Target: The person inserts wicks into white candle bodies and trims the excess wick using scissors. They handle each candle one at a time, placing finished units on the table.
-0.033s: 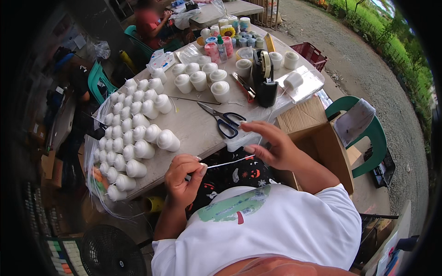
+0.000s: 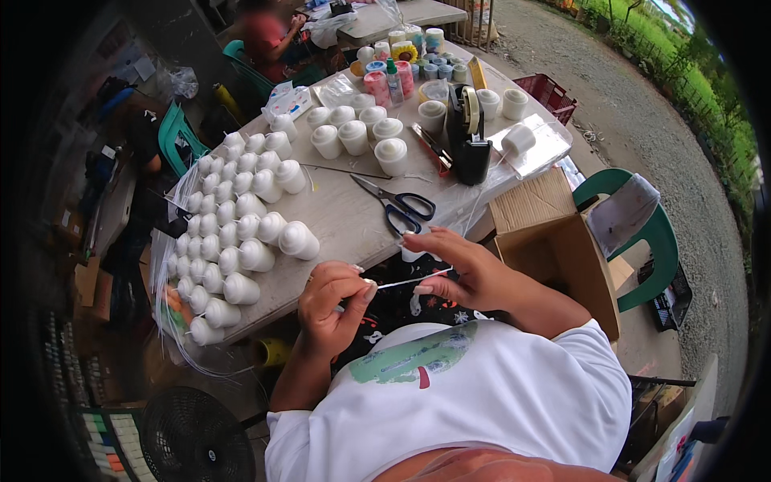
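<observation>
A short white string [image 2: 399,283], like a candle wick, is stretched over my lap. My left hand [image 2: 333,301] pinches its left end between thumb and fingertips. My right hand [image 2: 464,273] is around the other end with thumb and fingers apart; the string passes between them and does not look gripped. Just beyond my right hand, scissors [image 2: 399,206] with dark blue handles lie on the table [image 2: 333,213], their blades slightly parted. White cup-shaped pieces with rounded tops, like candles [image 2: 299,239], stand and lie in rows to the left of my hands.
A black tape dispenser [image 2: 470,153] stands beyond the scissors, beside a red and black tool [image 2: 432,149]. An open cardboard box [image 2: 598,269] sits at my right by a green chair [image 2: 660,249]. A fan [image 2: 195,434] is at lower left. Another person [image 2: 263,40] sits far off.
My right hand has come closer to my left, and the bare stretch of string between them is shorter. The left hand keeps its pinch. The whole view has shifted slightly.
</observation>
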Demonstrator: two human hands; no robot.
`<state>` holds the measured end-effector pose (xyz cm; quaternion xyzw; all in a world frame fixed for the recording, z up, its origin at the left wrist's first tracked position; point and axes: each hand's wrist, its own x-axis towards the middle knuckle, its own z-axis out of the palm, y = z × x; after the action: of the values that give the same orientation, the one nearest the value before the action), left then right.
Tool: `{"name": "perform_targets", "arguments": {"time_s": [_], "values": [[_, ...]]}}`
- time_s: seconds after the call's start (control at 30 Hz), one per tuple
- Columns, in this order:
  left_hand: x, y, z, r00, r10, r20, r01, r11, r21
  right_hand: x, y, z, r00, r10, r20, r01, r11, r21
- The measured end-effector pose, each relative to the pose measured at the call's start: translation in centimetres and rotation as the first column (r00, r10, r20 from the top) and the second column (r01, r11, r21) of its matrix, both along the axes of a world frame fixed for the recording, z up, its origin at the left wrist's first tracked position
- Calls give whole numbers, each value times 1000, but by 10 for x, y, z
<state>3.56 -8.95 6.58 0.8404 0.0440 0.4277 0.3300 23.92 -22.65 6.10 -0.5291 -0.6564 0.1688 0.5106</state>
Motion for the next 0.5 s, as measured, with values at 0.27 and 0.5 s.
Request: {"name": "perform_targets", "arguments": {"time_s": [0.27,0.5], "values": [[-16,26,-25,952,307,-4,-306,949,79,-18,18,-33,957,31,-288,-115,954,-277],[-15,85,-96,677,717,-165,-690,697,196,-21,35,-44,952,-39,-303,0,992,-128]]}}
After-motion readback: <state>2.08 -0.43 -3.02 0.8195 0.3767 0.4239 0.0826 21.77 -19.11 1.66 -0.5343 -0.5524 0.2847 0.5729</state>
